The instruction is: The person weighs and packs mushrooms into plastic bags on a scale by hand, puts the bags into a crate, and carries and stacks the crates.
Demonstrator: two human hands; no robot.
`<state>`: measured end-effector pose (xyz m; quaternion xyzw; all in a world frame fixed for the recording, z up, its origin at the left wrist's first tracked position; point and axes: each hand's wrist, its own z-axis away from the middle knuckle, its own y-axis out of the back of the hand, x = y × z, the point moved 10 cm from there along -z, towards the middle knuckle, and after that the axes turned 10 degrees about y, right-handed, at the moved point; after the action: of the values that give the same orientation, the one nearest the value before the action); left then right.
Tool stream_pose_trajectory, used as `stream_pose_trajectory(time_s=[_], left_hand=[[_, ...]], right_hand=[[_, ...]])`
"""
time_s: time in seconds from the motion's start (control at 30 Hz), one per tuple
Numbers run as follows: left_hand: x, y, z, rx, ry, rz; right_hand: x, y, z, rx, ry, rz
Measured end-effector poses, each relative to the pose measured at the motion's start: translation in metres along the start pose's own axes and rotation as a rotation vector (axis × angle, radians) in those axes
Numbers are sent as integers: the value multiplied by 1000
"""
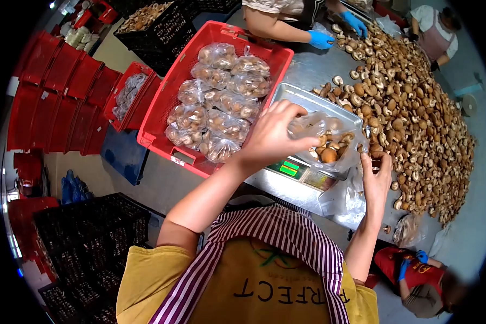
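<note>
Since there's only the head view: clear bag [332, 144] sits on the scale tray [308, 97], between left hand [275, 132] and right hand [378, 175], part-filled with brown mushrooms. Red crate [174, 80] of packed bags to the left, big mushroom pile [410, 124] to the right, all on the metal desk [302, 67].

Left fingers curve round the bag's left side, thumb apart; can't tell if they're pinching film or just propping it. Right thumb and fingers look closed lightly on the right edge.

To do this well, I'd spread the mouth with both hands, let the mushrooms settle, take weight off the film, then read the green display [289, 168]. Any lift or press would likely skew the number. Spare plastic [344, 198] near the tray's front could snag.

Orientation: mouth seems to face up, toward the wearer; long axis looks roughly crosswise, hand to hand. Soft film, so low confidence.
</note>
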<state>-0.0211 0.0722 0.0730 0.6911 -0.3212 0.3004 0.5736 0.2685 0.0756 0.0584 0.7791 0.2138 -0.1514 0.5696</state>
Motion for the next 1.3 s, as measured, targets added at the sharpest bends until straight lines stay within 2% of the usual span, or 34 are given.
stream_pose_trajectory(time_s=[0.03, 0.07, 0.1, 0.2, 0.23, 0.27, 0.33, 0.37, 0.4, 0.5, 0.57, 0.6, 0.8, 1.0, 1.2, 1.27, 1.3], left_hand=[[1, -4, 0, 6, 3, 0], [5, -13, 0, 9, -32, -129], [8, -23, -1, 9, -69, -257], [-19, -61, -20, -77, -75, -120], [-28, -62, -32, -129, 67, 171], [-38, -69, -40, -209, 219, 416], [-20, -40, -46, -182, 146, 748], [-16, -29, -41, -189, 98, 778], [-22, -24, -32, -208, 176, 870], [-47, -26, -2, -312, 211, 788], [-72, -47, 25, -407, 392, 830], [-74, -49, 34, -420, 401, 832], [-74, -46, 41, -314, 385, 887], [-67, -45, 35, -323, 306, 837], [-70, -45, 16, -269, 360, 917], [-61, -39, 0, -210, 355, 961], [-53, -35, -8, -189, 287, 882]], right_hand=[[1, -9, -2, -128, -92, -25], [4, -21, -2, -255, -186, -49], [4, -27, -7, -244, -180, -13], [15, -56, -21, -177, -102, -142], [21, -64, -26, -77, -118, -411], [29, -61, -32, -102, -110, -512], [6, -17, -36, 72, -67, -743], [-4, -1, -33, 124, -37, -833], [-6, 7, -27, 120, 12, -826], [10, -6, 4, 24, -61, -856], [25, -31, 27, -33, -154, -928], [31, -41, 37, -43, -223, -971], [34, -49, 49, -16, -275, -967], [26, -47, 43, -22, -252, -967], [27, -48, 30, -9, -278, -958], [7, -43, 17, -10, -209, -968], [-7, -41, 10, -30, -169, -994]])
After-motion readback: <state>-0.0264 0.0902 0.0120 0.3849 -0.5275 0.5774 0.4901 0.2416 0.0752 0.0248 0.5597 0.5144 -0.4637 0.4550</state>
